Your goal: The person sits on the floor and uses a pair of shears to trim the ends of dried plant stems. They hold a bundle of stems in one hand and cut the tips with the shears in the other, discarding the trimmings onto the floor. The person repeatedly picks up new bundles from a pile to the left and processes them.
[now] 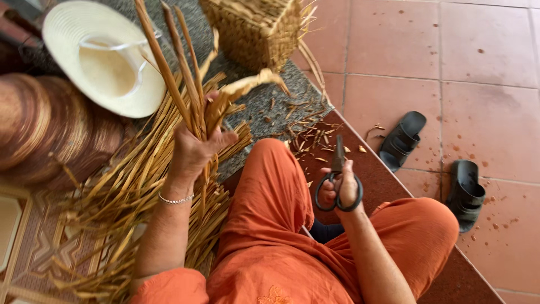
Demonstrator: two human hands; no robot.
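Terracotta-tiled floor (450,67) seen at right; grey mat (264,104) and dark red mat (382,186) laid beside it. Left hand (194,149) raised, closed tight round bundle of dried straw strips (180,79), strips held upright. Loose straw pile (129,197) spread below, left of orange-trousered knee. Right hand (346,186) lowered over knee, fingers threaded through loops of black scissors (337,180), blades closed, pointed away. Woven hat (101,56) and woven basket (256,31) set beyond. Black sandals (433,163) parked on tiles.
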